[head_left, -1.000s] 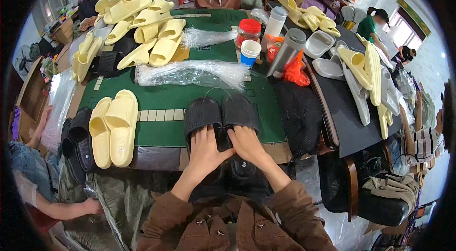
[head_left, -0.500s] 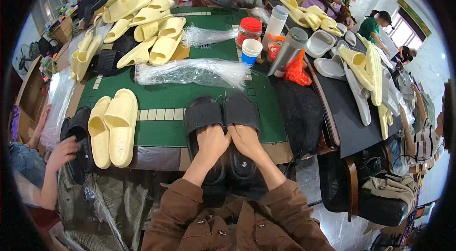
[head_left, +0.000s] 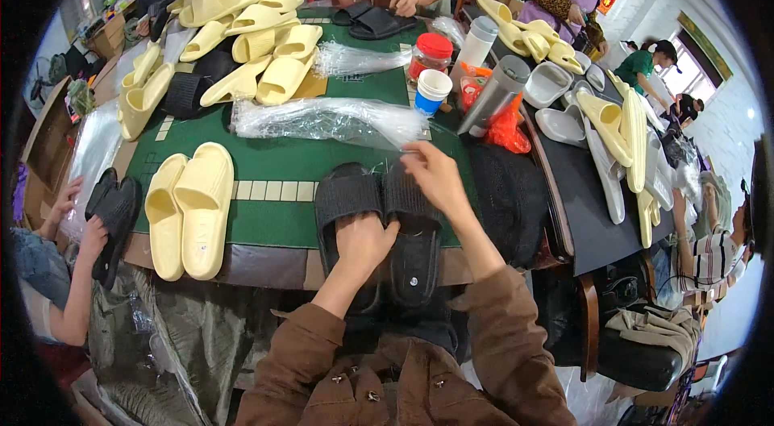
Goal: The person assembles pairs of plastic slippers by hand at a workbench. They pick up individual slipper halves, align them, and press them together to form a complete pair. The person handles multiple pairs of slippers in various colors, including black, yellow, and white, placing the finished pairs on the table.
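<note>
A pair of black slippers lies before me at the table's near edge, toes pointing away. My left hand reaches under the strap of the left black slipper and holds it; its fingers are mostly hidden by the strap. Over the front of the right black slipper hovers my right hand, fingertips bent together beside a bundle of clear plastic strands. Whatever those fingertips pinch is too small to make out. To the left, a pair of pale yellow slippers rests side by side.
Yellow slippers are heaped at the far left. A red-lidded jar, a white-and-blue cup and a grey flask stand to the right. Co-workers sit around; one at left holds a black slipper. A black side table bears more slippers.
My right hand has come out of the right black slipper's strap and moved up and right toward the strands. The left hand stays. The co-worker opposite has set black slippers down.
</note>
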`<state>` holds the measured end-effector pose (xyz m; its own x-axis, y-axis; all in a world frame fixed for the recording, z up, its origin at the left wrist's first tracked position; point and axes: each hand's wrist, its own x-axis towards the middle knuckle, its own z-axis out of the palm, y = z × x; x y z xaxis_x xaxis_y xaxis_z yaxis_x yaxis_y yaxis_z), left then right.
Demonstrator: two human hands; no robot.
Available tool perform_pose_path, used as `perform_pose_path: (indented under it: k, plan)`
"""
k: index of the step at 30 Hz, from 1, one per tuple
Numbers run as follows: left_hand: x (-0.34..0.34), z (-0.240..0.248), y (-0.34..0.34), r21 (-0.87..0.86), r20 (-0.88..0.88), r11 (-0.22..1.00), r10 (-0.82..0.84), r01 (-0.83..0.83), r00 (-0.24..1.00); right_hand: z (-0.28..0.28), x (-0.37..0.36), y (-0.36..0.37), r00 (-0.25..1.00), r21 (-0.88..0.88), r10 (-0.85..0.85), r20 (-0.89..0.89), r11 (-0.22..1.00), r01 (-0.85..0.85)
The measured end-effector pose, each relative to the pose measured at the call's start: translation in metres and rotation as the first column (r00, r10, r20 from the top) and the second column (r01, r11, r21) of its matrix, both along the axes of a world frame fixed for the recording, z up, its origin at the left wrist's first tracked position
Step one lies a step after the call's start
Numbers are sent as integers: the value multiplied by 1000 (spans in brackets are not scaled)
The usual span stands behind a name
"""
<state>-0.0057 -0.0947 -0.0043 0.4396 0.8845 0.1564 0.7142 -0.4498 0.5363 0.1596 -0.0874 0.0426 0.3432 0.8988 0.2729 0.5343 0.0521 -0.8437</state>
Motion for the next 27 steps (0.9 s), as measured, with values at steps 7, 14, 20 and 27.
perform_pose_path:
  k: [7, 14, 20, 27]
  plan:
    - [-4, -14, 2, 309, 78, 951, -38, 12, 996, -20, -21, 51, 920, -365, 63, 386, 927, 89]
    - [-4, -2, 0, 37, 17, 999, -11, 10, 1000, -34, -15, 49, 973, -231, 132, 189, 969, -87]
    - [0, -17, 3, 159, 62, 987, -11, 1, 998, -43, -4, 53, 982, -178, 187, -16, 966, -187]
    - [-4, -17, 4, 130, 45, 991, 1, -6, 999, -31, -19, 47, 986, -98, 147, 79, 985, -139]
